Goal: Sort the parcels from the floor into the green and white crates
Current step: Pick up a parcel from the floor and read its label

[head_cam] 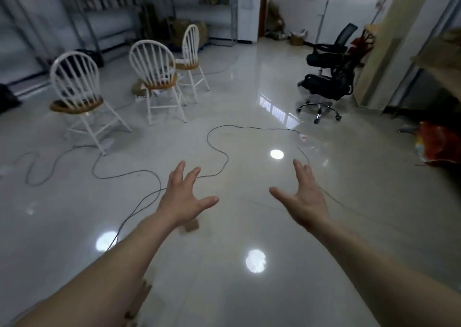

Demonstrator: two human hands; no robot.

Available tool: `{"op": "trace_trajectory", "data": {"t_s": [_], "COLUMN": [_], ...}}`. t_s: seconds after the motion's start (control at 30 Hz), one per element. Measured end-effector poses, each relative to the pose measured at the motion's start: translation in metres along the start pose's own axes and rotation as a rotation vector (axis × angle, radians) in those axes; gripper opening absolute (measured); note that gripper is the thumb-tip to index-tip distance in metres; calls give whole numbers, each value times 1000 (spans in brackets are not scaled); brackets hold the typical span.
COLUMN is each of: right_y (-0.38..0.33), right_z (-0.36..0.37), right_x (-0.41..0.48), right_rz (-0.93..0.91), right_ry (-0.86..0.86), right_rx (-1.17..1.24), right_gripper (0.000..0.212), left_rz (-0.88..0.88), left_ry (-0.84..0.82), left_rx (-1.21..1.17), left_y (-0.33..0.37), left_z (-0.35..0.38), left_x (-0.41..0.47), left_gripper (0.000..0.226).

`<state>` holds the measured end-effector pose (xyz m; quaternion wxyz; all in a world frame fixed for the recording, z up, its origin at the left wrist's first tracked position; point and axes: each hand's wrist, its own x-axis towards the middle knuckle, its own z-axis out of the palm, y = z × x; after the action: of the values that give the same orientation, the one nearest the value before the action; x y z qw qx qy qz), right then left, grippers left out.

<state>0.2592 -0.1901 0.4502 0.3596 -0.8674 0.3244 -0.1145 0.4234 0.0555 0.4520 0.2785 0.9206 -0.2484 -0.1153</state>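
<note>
Both arms are stretched out in front of the person, over the glossy pale floor [249, 117]. The left hand [185, 199] has its fingers spread wide and the thumb out to the right, and holds nothing. The right hand [305, 199] is spread the same way, thumb pointing left, and is also empty. The two hands are well apart.

A small brown parcel [191, 226] lies on the floor, partly hidden by the left wrist; it is too blurred to tell more. A brown cardboard edge [142, 294] shows near the bottom, just beside the left forearm.

A thin dark cable [217, 149] loops across the floor beyond the hands. Three white chairs [154, 65] with wooden seats stand far left, a black office chair [329, 77] far right, and a red-orange bag [439, 144] lies at the right edge.
</note>
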Motion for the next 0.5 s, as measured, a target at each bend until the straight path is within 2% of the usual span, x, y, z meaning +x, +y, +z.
{"op": "trace_trajectory", "data": {"t_s": [0.27,0.5], "right_y": [-67,-109], "right_z": [106,166], "right_x": [28,28], "right_rz": [-144,-303], "right_ry": [-305,-501], "right_rx": [61,69], "right_gripper": [85,83], "left_rz": [-445,-716], "left_ry": [214,395], "left_rx": [-154,-223], "left_y": [-123,-160], "left_z": [-49,-62], "left_x": [-79,-150], "left_gripper": [83,74]}}
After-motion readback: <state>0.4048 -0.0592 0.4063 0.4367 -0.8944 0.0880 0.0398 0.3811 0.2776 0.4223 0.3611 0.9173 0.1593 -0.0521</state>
